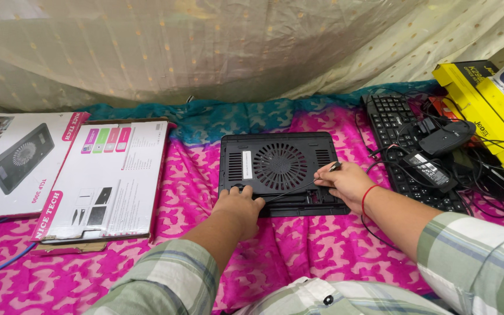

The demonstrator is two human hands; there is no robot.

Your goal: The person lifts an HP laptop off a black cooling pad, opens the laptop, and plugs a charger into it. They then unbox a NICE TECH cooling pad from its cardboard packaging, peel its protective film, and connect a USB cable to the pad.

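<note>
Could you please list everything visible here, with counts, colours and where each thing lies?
Flat black plastic cooling pad with round fan grille: one, centre, on cloth.
Thin black cable: one, across pad, plug end pinched by right hand.
White-and-pink cardboard boxes: two, left.
Black keyboard: one, right.
Black mouse: one, on keyboard.
Yellow boxes: stacked, far right.
Pink patterned cloth: underneath everything.
Left hand: on pad's near edge.
Right hand: at pad's right edge.

Head view: looks steeply down from above the cooling pad [280, 172], close.
Facing: toward the curtain [205, 46] behind the pad.
Other views: just this one.
</note>
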